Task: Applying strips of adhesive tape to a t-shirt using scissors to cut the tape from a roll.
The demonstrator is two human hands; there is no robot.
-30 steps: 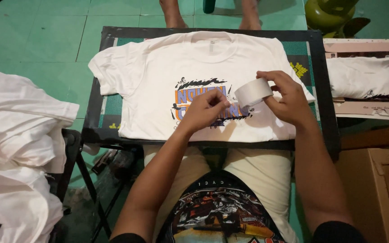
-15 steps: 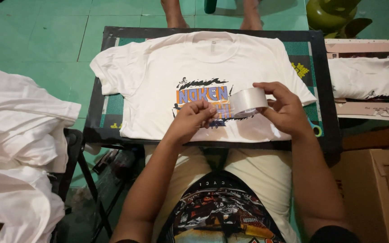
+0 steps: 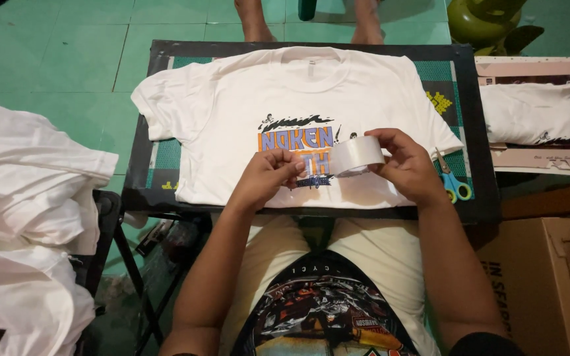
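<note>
A white T-shirt [image 3: 232,112] with an orange, blue and black chest print lies flat on a dark cutting mat [image 3: 159,59]. My right hand [image 3: 410,168] holds a roll of clear tape [image 3: 356,156] just above the print. My left hand [image 3: 268,177] sits beside the roll, thumb and fingers pinched at its left side, seemingly on the loose tape end. Both hands hover over the lower middle of the shirt.
Blue-handled scissors [image 3: 453,184] lie on the mat by my right wrist. A pile of white shirts [image 3: 28,217] fills the left. A folded shirt on a board [image 3: 529,112] lies right, a cardboard box [image 3: 555,277] below it. Someone's bare feet [image 3: 255,20] stand beyond the mat.
Both hands with the tape roll have drawn slightly toward me and lower over the print; my left fingers have closed onto the roll's edge.
</note>
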